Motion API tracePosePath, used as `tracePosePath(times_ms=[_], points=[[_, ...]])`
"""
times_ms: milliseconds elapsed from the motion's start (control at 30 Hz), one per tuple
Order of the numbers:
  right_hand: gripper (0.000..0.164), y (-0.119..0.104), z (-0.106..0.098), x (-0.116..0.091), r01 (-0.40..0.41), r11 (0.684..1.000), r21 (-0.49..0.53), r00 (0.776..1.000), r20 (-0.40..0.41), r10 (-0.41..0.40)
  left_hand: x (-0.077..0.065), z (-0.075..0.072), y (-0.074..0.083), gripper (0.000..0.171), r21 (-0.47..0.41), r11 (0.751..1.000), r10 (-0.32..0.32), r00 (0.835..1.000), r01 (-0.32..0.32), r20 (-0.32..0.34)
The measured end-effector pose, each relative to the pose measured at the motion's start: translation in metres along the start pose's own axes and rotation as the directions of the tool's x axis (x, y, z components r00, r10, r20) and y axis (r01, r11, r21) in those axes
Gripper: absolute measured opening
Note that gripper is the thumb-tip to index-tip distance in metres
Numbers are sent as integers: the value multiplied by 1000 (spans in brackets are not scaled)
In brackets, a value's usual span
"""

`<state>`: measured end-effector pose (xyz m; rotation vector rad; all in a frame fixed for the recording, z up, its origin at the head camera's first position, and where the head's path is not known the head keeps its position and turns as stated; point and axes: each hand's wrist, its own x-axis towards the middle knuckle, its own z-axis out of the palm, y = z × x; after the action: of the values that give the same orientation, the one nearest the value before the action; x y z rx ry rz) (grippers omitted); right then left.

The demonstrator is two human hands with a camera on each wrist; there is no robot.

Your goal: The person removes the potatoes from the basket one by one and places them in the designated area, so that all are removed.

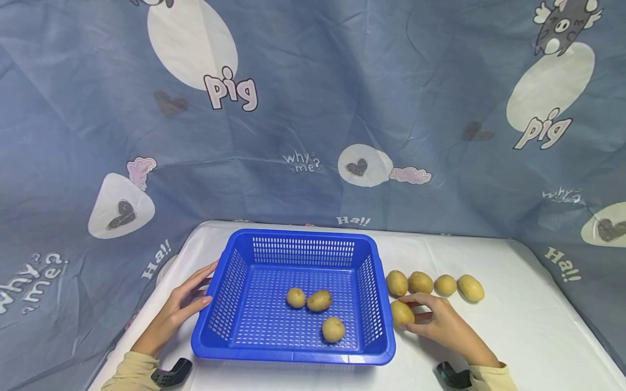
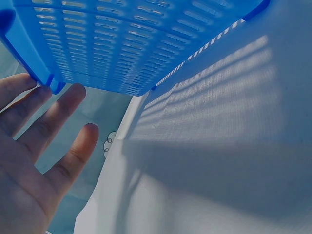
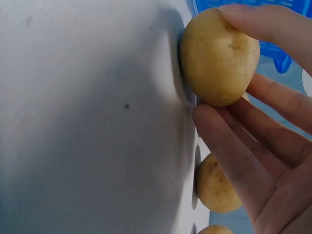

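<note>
A potato point(image 1: 402, 314) is pinched by my right hand point(image 1: 442, 321) just outside the right wall of a blue plastic basket point(image 1: 293, 356). In the right wrist view, fingers lie at the upper and lower sides of this yellow-brown potato point(image 3: 219, 58), close to the white surface. My left hand point(image 1: 176, 312) is at the basket's left rim with its fingers extended and spread. Fingertips meet the rim in the left wrist view, where the left hand point(image 2: 34, 141) is palm-on to the camera. Inside the basket lie three potatoes, one of them point(image 1: 333, 329) near the front right.
Several loose potatoes form a row behind my right hand, the rightmost potato point(image 1: 471, 288) being more oval. A white cloth point(image 1: 494, 282) covers the table. Behind it hangs a blue printed curtain point(image 1: 303, 108).
</note>
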<state>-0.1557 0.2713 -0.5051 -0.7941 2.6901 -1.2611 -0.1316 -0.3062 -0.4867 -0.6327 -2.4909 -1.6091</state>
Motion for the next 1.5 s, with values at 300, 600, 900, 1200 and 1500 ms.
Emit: tracePosePath(times_ms=[300, 600, 900, 1200, 1500], points=[[44, -2, -2, -2, -20, 1000, -3, 1000, 4, 20, -1, 0, 0, 65, -2, 1000, -9, 1000, 9, 1], [46, -2, 0, -1, 14, 1000, -10, 1000, 5, -14, -1, -1, -3, 65, -5, 1000, 4, 1000, -4, 1], [47, -1, -4, -3, 15, 1000, -2, 1000, -12, -15, -1, -1, -3, 65, 0, 1000, 2, 1000, -2, -2], [48, 0, -4, -4, 6, 1000, 6, 1000, 3, -6, -1, 0, -2, 65, -2, 1000, -4, 1000, 4, 2], [52, -1, -6, -4, 13, 1000, 6, 1000, 3, -13, -1, -1, -1, 65, 8, 1000, -12, 1000, 12, -4]])
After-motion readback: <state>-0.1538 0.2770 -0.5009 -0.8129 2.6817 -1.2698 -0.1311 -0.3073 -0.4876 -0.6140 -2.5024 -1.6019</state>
